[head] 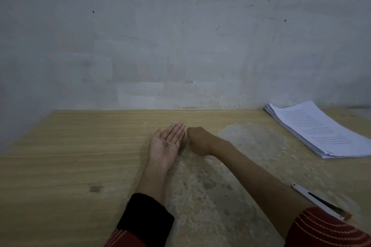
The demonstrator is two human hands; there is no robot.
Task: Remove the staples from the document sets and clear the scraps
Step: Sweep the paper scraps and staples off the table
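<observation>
White tool [319, 203] half hidden by sleeve [329, 230], left hand [163, 147] spread palm-up under blurry scraps [166, 143], right hand [198, 139] curled, grip unseen

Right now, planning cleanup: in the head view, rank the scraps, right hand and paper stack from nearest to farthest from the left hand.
1. scraps, in the palm of the left hand.
2. right hand, just beside it.
3. paper stack, far right by the wall.

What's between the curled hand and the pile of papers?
Only a pale worn patch of the wooden table, seen in the head view; nothing loose between right hand and paper stack.
</observation>
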